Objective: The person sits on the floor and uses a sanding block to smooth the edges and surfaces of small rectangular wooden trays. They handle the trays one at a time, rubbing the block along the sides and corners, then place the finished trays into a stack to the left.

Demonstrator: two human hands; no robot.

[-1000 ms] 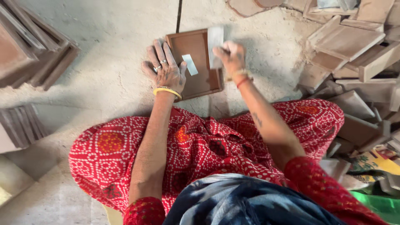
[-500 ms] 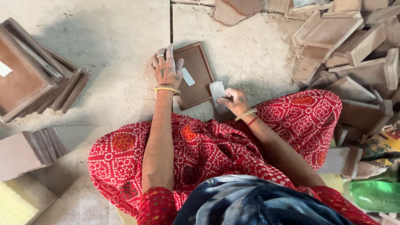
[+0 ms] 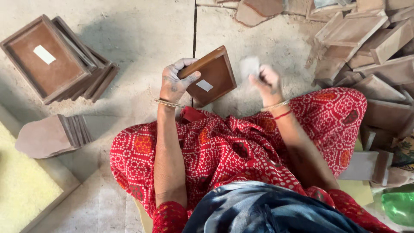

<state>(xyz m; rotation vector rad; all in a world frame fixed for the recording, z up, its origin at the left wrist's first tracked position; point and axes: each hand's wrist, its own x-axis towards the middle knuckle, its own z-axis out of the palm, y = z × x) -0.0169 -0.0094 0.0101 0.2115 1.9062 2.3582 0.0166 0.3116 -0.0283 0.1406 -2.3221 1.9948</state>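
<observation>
**Here: brown tray tilted up in left hand, pad in right**

Nearest the camera, the person sits on the floor with a red dotted cloth (image 3: 241, 142) over the lap and a blue cloth (image 3: 267, 211) below it.

Left hand (image 3: 174, 82): fingers clenched over the upper rim of a small brown tray (image 3: 213, 77), thumb on the inner face. The tray stands tilted on its lower edge, just past the knees, with its open side towards the person. A small white label (image 3: 204, 85) sits on the inner base.

Right hand (image 3: 267, 80): blurred, pinching a pale grey pad (image 3: 249, 67) just beside the tray's right edge, apart from it.

Judgement: the step appears to be rubbing or smoothing the tray. To do it well, the left hand should hold the rim firm so the tray does not pivot on its lower edge, and the pad should meet the wood flat and stay off the label.

Farther out: a fanned stack of like trays (image 3: 56, 60) at far left, another leaning stack (image 3: 51, 136) nearer, and a loose heap of trays (image 3: 366, 39) at far right. The concrete floor (image 3: 142, 26) is dusty.
</observation>
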